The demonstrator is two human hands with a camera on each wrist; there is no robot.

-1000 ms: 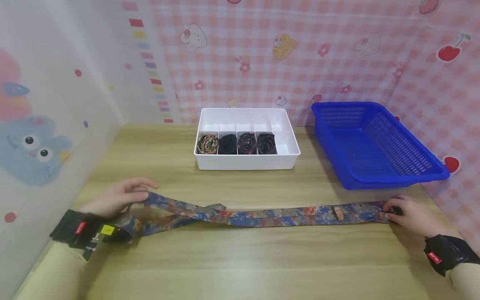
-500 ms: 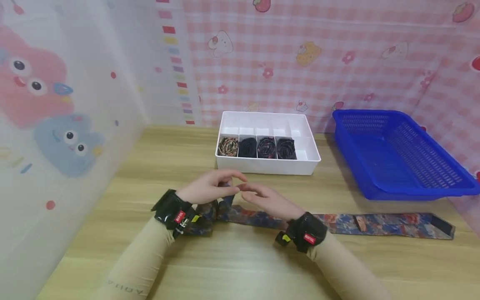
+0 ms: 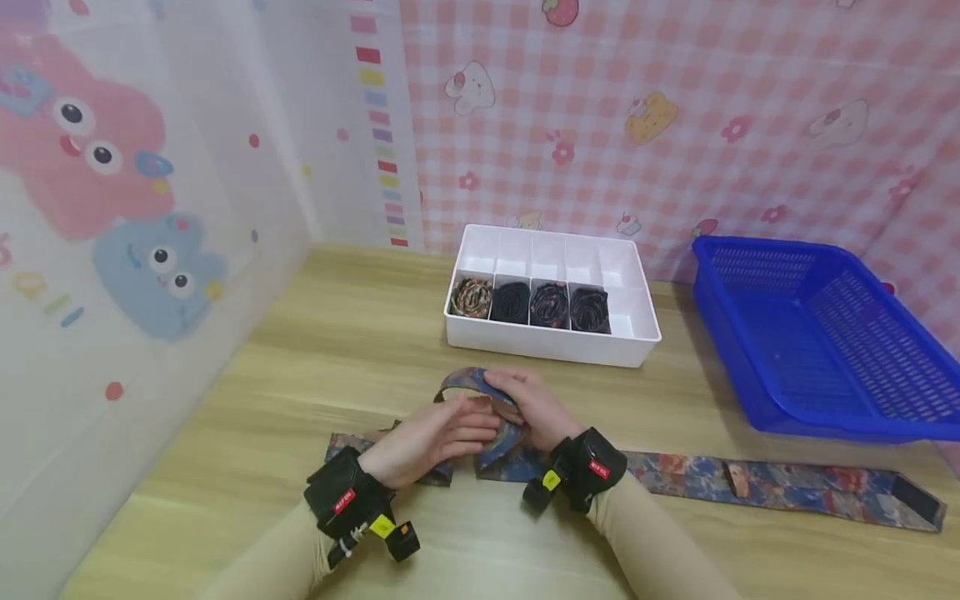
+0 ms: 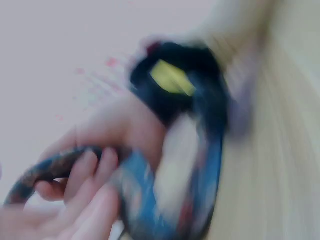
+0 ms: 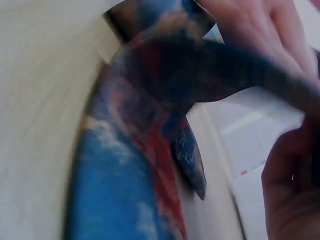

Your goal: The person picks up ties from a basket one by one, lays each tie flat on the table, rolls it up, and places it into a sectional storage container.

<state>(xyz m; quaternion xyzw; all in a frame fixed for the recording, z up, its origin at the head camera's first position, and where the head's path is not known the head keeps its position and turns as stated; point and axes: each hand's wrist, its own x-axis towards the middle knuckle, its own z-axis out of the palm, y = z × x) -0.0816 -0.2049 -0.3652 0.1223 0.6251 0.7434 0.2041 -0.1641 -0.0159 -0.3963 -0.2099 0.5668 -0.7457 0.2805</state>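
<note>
A blue necktie (image 3: 675,471) with red and tan blotches lies across the wooden table, its broad end at the right. Near the middle, part of it rises in a loop. My right hand (image 3: 536,404) grips this raised loop between thumb and fingers; the right wrist view shows the band (image 5: 225,70) arching up from the table. Beside the loop is my left hand (image 3: 435,437), palm turned toward it, fingers extended right at the band. In the blurred left wrist view, the left fingers (image 4: 95,215) are close before the right hand (image 4: 120,122).
Behind the hands stands a white divided box (image 3: 551,346); several rolled ties (image 3: 510,302) fill part of its front row. A blue plastic basket (image 3: 810,417) is at the right. Patterned cloth walls (image 3: 570,192) border the table at the back and sides.
Both hands have come from the tie's two ends to its middle. The tie, earlier stretched out, now has a raised loop in the right hand. The head view has shifted left.
</note>
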